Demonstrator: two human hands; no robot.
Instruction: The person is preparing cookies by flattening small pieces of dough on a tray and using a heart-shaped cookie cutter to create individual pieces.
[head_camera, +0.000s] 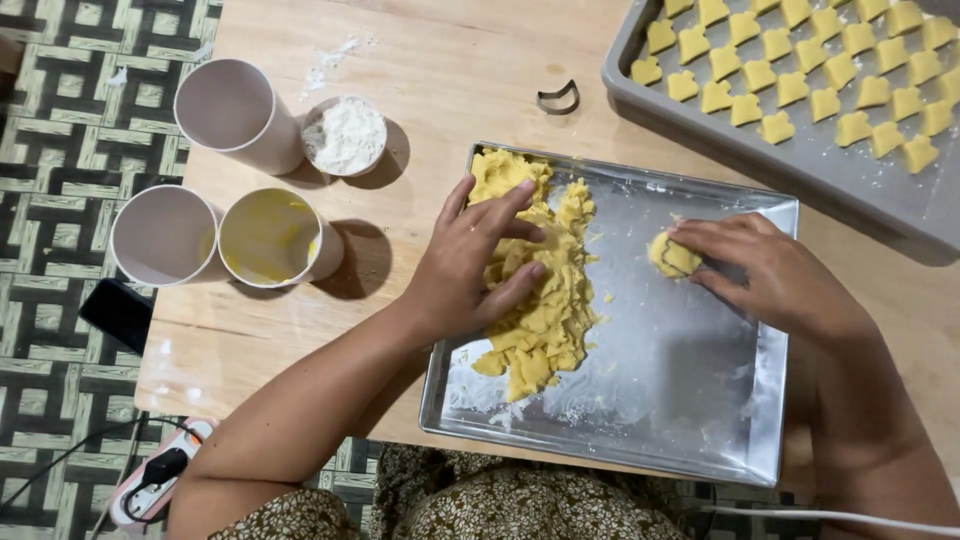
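My left hand (470, 262) lies flat with fingers spread on a heap of yellow dough (545, 320) at the left side of a shiny metal tray (700, 420). My right hand (765, 270) presses a small flattened piece of dough (668, 255) near the tray's upper middle; its fingertips cover a thin metal cutter around that piece. Flour dust and crumbs are scattered over the tray.
A grey baking tray (850, 190) with several cut yellow cookie shapes sits at the top right. A spare metal cutter (558, 98) lies on the wooden table (450, 60). Left stand a bowl of flour (345, 135), a yellow-smeared cup (270, 238) and two empty cups (228, 108) (165, 235).
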